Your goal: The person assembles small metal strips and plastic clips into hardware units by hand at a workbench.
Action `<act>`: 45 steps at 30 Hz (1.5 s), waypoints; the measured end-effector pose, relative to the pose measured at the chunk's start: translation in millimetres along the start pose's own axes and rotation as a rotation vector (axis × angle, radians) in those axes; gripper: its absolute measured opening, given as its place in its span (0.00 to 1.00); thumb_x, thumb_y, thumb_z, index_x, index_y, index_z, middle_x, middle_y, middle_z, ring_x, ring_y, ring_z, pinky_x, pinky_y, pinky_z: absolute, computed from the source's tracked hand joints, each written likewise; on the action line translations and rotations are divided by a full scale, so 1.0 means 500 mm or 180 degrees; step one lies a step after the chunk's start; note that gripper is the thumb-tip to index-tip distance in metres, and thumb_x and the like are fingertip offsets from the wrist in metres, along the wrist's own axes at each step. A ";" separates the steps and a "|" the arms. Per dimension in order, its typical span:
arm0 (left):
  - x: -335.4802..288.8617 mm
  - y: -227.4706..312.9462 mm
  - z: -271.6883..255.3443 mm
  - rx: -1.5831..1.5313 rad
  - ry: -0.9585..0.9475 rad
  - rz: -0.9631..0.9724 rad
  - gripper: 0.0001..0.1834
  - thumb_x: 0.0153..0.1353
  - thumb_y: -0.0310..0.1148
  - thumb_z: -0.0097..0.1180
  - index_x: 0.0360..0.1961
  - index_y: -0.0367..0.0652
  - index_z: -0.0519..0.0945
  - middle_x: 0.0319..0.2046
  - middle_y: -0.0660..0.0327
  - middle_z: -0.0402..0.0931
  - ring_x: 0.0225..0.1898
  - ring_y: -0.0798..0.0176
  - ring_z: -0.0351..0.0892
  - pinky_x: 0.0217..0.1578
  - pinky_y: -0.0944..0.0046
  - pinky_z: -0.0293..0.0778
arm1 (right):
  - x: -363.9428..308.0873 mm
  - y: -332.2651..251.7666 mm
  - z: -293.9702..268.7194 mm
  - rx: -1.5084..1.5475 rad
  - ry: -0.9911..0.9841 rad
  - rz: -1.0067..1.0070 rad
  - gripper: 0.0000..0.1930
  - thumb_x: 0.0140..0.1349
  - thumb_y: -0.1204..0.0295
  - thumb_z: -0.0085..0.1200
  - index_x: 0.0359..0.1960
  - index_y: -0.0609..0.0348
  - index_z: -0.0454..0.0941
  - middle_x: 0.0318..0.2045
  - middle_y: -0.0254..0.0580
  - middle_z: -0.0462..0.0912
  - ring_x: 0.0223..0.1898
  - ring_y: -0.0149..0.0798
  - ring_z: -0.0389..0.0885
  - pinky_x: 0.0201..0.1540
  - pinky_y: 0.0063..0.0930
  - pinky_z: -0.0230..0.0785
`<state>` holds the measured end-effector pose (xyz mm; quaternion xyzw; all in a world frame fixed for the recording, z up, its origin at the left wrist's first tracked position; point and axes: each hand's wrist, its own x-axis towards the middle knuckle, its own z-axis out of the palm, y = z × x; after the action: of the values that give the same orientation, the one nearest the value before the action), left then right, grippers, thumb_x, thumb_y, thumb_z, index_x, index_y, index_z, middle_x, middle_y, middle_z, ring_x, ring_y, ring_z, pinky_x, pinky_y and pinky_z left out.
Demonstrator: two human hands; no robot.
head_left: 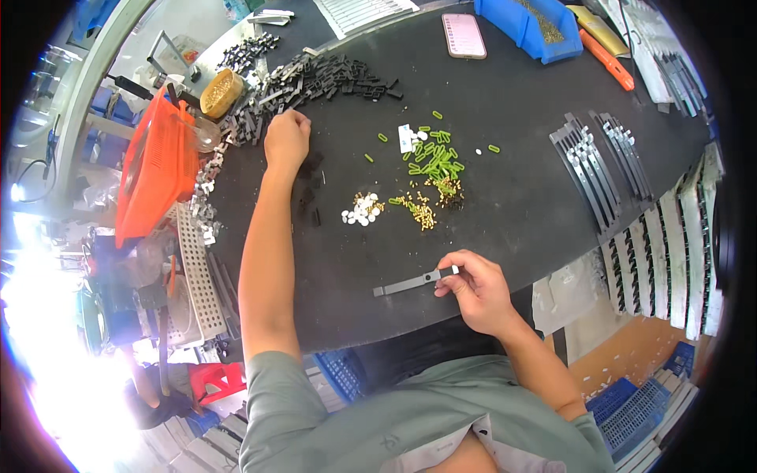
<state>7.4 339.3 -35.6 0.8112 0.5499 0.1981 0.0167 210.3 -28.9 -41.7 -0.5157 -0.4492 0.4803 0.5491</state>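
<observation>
My right hand pinches one end of a flat grey metal strip near the table's front edge. A small black piece with a white tip sits at the pinched end of the strip, and its other end points left. My left hand is stretched out to the far left, at the edge of a heap of small black rectangular parts. Its fingers are curled together, and what they hold, if anything, is hidden.
Mid-table lie green oval rings, small brass pieces and white round pieces. Assembled strips lie at the right. A phone and a blue bin are at the back. An orange-red basket stands left.
</observation>
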 end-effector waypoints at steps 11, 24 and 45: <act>-0.337 0.054 -0.176 -0.1009 -0.0412 -0.0492 0.09 0.68 0.26 0.60 0.47 0.34 0.85 0.33 0.51 0.88 0.37 0.62 0.90 0.40 0.65 0.81 | -0.005 0.017 -0.011 0.0169 -0.0095 -0.0084 0.07 0.69 0.85 0.52 0.46 0.66 0.77 0.38 0.41 0.80 0.35 0.33 0.87 0.41 0.25 0.82; -0.398 0.091 -0.138 -0.0161 0.0180 0.0392 0.14 0.63 0.32 0.67 0.49 0.41 0.87 0.45 0.57 0.85 0.47 0.52 0.84 0.48 0.56 0.80 | -0.003 0.019 -0.004 0.0177 -0.0092 -0.0058 0.10 0.68 0.87 0.51 0.48 0.67 0.77 0.38 0.41 0.78 0.39 0.32 0.88 0.43 0.24 0.81; -0.587 0.221 -0.202 -0.2314 0.0072 -0.0364 0.18 0.61 0.21 0.67 0.54 0.37 0.85 0.34 0.58 0.82 0.33 0.68 0.79 0.32 0.70 0.74 | 0.004 0.009 -0.012 0.0616 0.0238 0.0149 0.07 0.74 0.80 0.51 0.50 0.68 0.76 0.40 0.41 0.81 0.38 0.33 0.86 0.45 0.31 0.86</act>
<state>-22.2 12.6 -4.6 0.7180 0.4881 0.3883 0.3089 216.1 -27.8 -46.7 -0.4882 -0.3678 0.5146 0.6013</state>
